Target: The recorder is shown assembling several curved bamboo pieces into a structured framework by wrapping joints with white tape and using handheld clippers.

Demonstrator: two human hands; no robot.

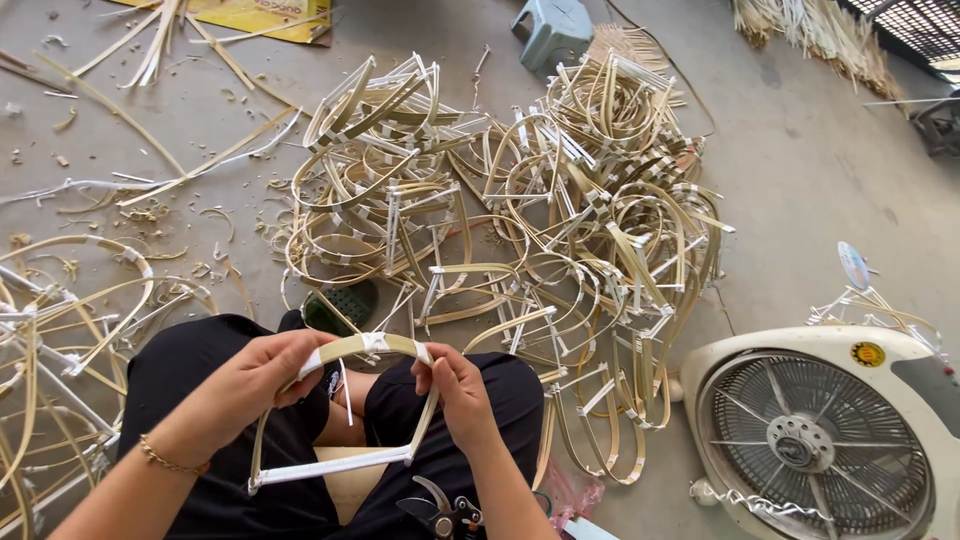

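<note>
Both my hands hold a curved bamboo strip frame (352, 346) with white bindings over my lap. My left hand (262, 374) grips the arch near its top left. My right hand (456, 392) pinches the arch at its right shoulder, by a white binding. A white cross strip (330, 466) closes the frame's bottom edge. Black pliers (443, 513) lie on my lap below my right hand. I sit on the floor in black trousers.
A large heap of similar bamboo frames (520, 220) covers the concrete floor ahead. More frames (60, 340) lie at my left. A white box fan (815, 435) lies at the right. A grey plastic stool (552, 28) stands behind the heap. Loose strips (170, 60) litter the far left.
</note>
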